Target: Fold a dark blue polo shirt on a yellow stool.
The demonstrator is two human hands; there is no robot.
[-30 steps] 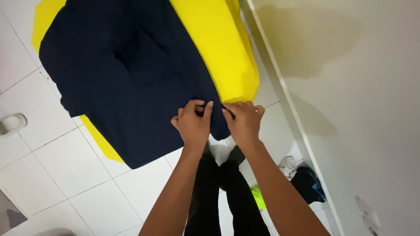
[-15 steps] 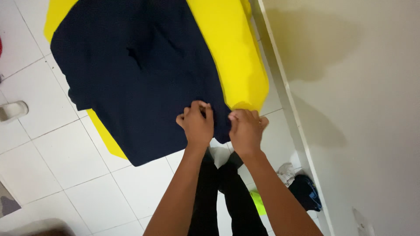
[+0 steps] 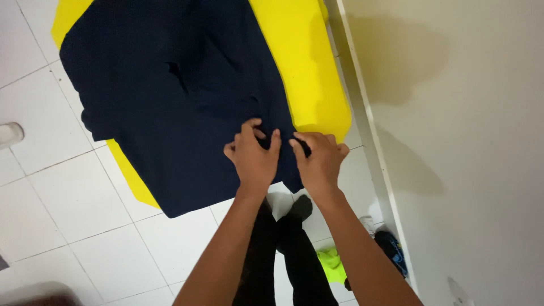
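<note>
While both hands work at one spot, the entries below list what lies under and around them.

Left hand: left hand lies on the near corner of the dark cloth, fingers curled and pinching a small ridge of fabric at its 1 o'clock side.

Right hand: right hand sits just beside the left one, at its 3 o'clock, fingers bent inward and nipping the same ridge of cloth from the other side.

Dark cloth: navy garment spread flat across the yellow surface, near corner hanging off the edge towards 6 o'clock; a small crease shows near its middle.

Yellow surface: yellow desk top showing bare along the 2 o'clock side and as a thin strip at 8 o'clock.

Change: a second ago the fingertips were a little apart at the corner; now the two hands have closed in until the fingers almost meet, and fresh puckers run up from the pinch towards 12 o'clock. The rest of the cloth has not shifted on the yellow surface.

Meaning: by my reading the corner is being gathered, a fold begun but not yet carried over.

Floor: white tiled floor below, at 7 o'clock.

Legs: person's dark trouser legs at 6 o'clock.

Clutter: bright green item and dark bundle by the wall at 4 o'clock.
</note>
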